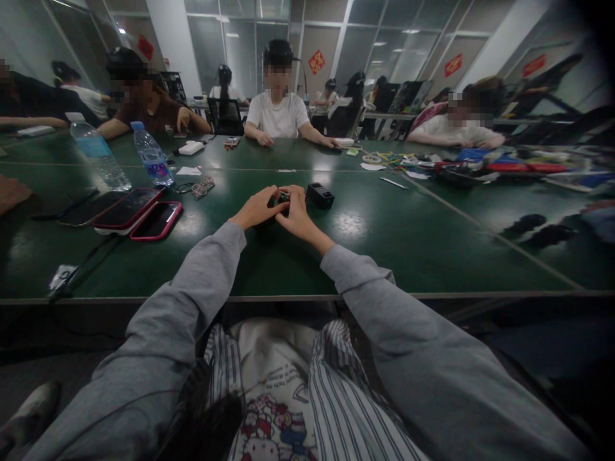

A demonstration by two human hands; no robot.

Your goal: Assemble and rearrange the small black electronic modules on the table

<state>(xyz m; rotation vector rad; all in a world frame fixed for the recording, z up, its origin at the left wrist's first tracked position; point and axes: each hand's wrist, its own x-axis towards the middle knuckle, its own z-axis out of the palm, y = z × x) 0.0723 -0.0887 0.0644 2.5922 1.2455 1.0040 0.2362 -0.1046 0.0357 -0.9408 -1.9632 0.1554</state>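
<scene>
Glossy dark-green surface (394, 256), smooth and reflective, crossed by thin pale lines. At its centre, a small black object (280, 198), hard-edged and partly hidden, sits between both hands; its exact kind cannot be told. Left hand (257, 208), in a grey knit sleeve, curls its fingers around the object's left side. Right hand (295, 211) closes over it from the right, fingertips meeting the left hand's. At 1 o'clock, just beside the hands, a boxy black case (319, 194). At 9 o'clock, two flat pink-edged phones (139, 214); at 10 o'clock, two clear plastic water bottles (151, 153).
</scene>
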